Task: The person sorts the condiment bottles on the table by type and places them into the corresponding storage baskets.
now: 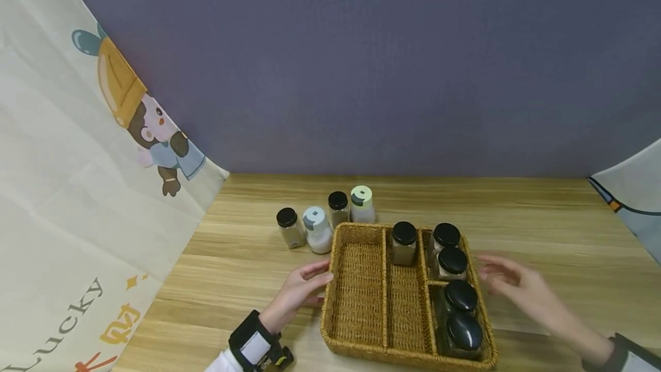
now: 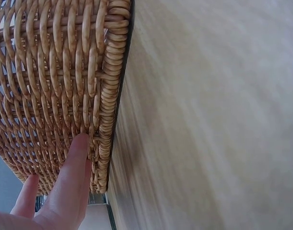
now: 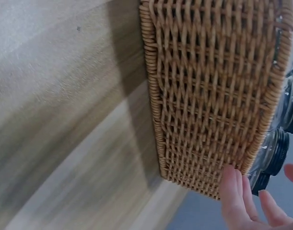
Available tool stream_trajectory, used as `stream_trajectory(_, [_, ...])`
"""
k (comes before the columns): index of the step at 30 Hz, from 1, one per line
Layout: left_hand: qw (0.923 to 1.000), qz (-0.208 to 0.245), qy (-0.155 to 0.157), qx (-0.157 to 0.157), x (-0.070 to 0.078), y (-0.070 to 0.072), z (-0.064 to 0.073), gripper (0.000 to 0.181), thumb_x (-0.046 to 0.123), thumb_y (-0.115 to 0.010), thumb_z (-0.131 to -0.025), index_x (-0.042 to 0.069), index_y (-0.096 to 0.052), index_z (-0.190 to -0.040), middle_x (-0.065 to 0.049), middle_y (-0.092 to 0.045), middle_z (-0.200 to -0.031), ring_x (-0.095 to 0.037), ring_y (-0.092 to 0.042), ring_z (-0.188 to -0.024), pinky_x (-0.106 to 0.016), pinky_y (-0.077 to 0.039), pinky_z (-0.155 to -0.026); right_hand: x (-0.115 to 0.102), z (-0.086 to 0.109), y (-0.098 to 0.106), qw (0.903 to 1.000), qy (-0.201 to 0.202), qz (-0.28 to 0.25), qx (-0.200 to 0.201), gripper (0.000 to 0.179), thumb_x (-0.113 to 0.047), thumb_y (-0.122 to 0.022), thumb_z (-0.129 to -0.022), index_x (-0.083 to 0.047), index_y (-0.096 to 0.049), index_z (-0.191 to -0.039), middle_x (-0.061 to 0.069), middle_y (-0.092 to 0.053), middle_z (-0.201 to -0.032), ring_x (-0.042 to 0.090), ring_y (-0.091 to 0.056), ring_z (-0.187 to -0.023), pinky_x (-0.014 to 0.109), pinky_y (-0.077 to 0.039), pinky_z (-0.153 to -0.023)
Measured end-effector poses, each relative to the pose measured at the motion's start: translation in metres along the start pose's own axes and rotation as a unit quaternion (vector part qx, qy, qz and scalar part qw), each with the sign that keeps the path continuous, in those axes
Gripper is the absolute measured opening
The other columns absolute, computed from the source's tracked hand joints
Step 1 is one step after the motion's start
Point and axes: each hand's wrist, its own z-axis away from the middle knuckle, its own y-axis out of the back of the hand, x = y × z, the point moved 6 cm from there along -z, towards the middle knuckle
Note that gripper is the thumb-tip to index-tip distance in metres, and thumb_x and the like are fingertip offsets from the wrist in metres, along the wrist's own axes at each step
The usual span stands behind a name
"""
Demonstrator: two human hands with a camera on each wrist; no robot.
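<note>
A divided wicker basket (image 1: 384, 303) stands on the wooden table between both hands. My left hand (image 1: 299, 289) lies along its left side; in the left wrist view, nearly straight fingers (image 2: 72, 167) touch the weave low on the wall. At the opposite side is my right hand (image 1: 516, 286), its extended fingers (image 3: 231, 189) right at the wall near the rim in the right wrist view. One black-lidded jar (image 1: 404, 244) stands at the back of the middle compartment. Two jars (image 1: 451, 263) fill the right back compartment, and two larger-lidded jars (image 1: 463, 332) the right front one. The left compartment holds nothing.
Behind the basket's left back corner stand two black-lidded jars, one farther left (image 1: 291, 228) and one (image 1: 338, 206) by the rim. Two white-capped shakers (image 1: 317, 231) are among them. A dark panel (image 1: 392, 73) borders the table's back, and a printed cloth (image 1: 77, 188) its left.
</note>
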Motion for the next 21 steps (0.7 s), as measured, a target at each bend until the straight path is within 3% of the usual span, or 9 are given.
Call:
stream_trajectory(5, [1.0000,-0.001,0.001,0.000,0.000,0.000,-0.001,0.063,0.025,-0.065,-0.080,-0.002,-0.038,-0.131,-0.022,-0.039,-0.132,-0.029,-0.055,-0.101,-0.040,-0.052,-0.079,0.005,0.001,-0.002,0.9999,-0.009,0.003,0.005,0.035,0.003,-0.054,-0.083,0.016,-0.044,-0.114,-0.023,-0.058,-0.091,-0.004,-0.057,-0.075,0.020,-0.054,-0.059])
stream_trajectory(9, [1.0000,-0.001,0.001,-0.001,0.000,0.000,-0.001,0.063,0.025,-0.064,-0.080,-0.002,-0.038,-0.131,-0.022,-0.038,-0.132,-0.029,-0.056,-0.100,-0.040,-0.052,-0.079,0.008,0.001,-0.005,0.9998,-0.018,0.008,0.000,0.035,0.001,-0.053,-0.084,0.017,-0.044,-0.114,0.002,-0.063,-0.093,-0.005,-0.055,-0.074,0.022,-0.054,-0.057])
stream_trajectory(13, [1.0000,-0.001,0.001,-0.002,0.000,0.000,-0.001,0.063,0.025,-0.064,-0.080,-0.002,-0.038,-0.131,-0.022,-0.038,-0.132,-0.029,-0.056,-0.100,-0.040,-0.052,-0.078,0.011,0.002,-0.009,0.9985,-0.052,0.013,-0.014,0.040,-0.005,-0.053,-0.087,0.017,-0.042,-0.117,0.028,-0.057,-0.098,-0.004,-0.056,-0.073,0.024,-0.055,-0.059])
stream_trajectory(21, [1.0000,-0.004,0.000,-0.002,0.000,0.000,0.000,0.063,0.025,-0.065,-0.080,-0.002,-0.038,-0.131,-0.023,-0.038,-0.132,-0.029,-0.055,-0.102,-0.039,-0.052,-0.079,0.018,0.004,-0.012,0.9937,-0.106,0.014,-0.034,0.046,-0.014,-0.053,-0.088,0.013,-0.040,-0.122,0.028,-0.056,-0.103,-0.001,-0.057,-0.074,0.024,-0.054,-0.061])
